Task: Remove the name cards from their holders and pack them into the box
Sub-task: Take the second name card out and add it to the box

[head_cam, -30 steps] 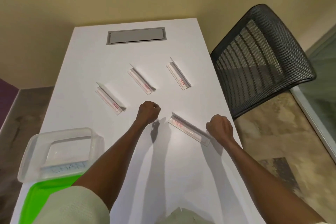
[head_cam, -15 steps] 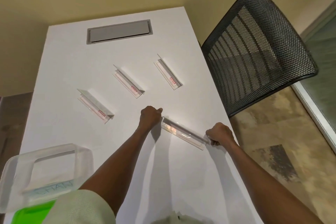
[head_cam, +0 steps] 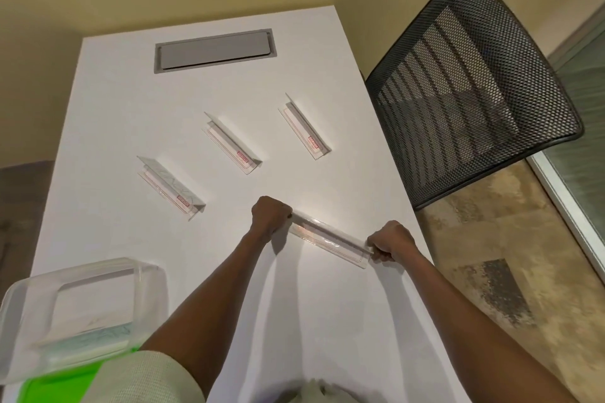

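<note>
Several clear acrylic name card holders lie on the white table [head_cam: 131,114]. The nearest holder [head_cam: 330,239] lies slanted near the right edge, and I grip it at both ends: my left hand [head_cam: 270,214] closed on its upper left end, my right hand [head_cam: 391,240] closed on its lower right end. Three more holders lie farther back: a left holder [head_cam: 172,188], a middle holder [head_cam: 232,144] and a right holder [head_cam: 304,127], each with a small red label. A clear plastic box [head_cam: 82,311] stands at the near left with a card lying inside.
A green lid or tray [head_cam: 52,384] lies under the box's near edge. A grey cable hatch [head_cam: 214,51] is set into the table's far end. A black mesh chair [head_cam: 468,82] stands close against the table's right side.
Both hands have closed in on the nearest holder, the left moving right to its upper end, the right taking its lower end. The view has shifted, so the box sits lower left.
</note>
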A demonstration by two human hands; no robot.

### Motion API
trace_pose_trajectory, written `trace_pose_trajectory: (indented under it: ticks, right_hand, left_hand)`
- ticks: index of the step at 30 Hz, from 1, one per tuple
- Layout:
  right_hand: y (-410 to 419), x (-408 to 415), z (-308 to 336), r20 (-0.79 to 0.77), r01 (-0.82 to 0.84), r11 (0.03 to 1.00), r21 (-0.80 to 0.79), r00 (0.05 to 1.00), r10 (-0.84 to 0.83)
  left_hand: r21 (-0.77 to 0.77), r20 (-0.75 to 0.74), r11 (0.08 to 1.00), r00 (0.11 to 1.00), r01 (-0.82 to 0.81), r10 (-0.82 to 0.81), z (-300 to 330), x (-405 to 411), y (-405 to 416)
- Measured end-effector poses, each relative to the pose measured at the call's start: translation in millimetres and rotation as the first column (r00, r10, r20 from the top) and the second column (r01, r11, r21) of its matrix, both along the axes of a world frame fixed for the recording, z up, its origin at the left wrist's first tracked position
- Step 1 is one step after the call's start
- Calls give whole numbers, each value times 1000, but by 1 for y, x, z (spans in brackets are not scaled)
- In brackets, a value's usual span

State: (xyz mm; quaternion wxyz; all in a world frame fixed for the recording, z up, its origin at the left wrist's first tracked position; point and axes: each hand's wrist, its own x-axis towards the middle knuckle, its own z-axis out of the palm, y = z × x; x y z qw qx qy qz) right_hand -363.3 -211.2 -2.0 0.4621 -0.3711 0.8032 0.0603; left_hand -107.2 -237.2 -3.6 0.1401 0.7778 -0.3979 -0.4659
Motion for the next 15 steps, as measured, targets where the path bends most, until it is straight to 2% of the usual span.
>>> trace_pose_trajectory:
  ticks: [3, 7, 12, 15]
  right_hand:
    - [-6, 1, 4, 28, 15, 1000, 20, 999, -16]
    - [-18, 5, 13, 44, 20, 999, -51, 999, -17]
    - [-35, 17, 25, -48, -102, 980, -172, 994, 95]
    - [-40, 24, 26, -124, -162, 959, -233, 983, 136]
  left_hand:
    - [10, -67, 996, 994, -86, 86, 3, 5, 1]
    - [-15, -121, 984, 978, -176, 173, 12, 17, 3]
    - [-92, -205, 978, 965, -188, 166, 18, 35, 6]
    - [-161, -139, 970, 977, -184, 163, 14, 39, 12]
